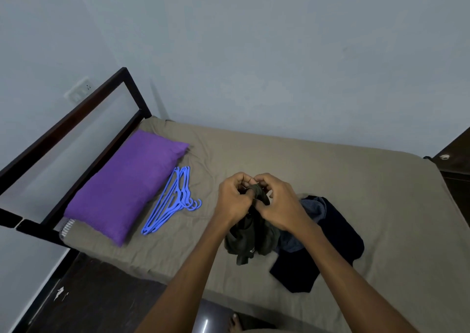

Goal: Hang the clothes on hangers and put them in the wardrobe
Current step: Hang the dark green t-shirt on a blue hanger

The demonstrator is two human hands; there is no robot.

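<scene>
Brown bed sheet (pixel 292 159) seen under work. Dark green garment (pixel 250 238) held above bed, top edge pinched by left hand (pixel 235 197) and right hand (pixel 276 202), fingers curled on cloth. Step judged: garment being opened. Blue hangers (pixel 173 202), beside purple pillow (pixel 122 185), needed next.

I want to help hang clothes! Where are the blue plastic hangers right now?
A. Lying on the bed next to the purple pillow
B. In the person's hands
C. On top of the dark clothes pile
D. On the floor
A: the blue plastic hangers lie bunched on the brown-sheeted bed just beside the purple pillow.
</scene>
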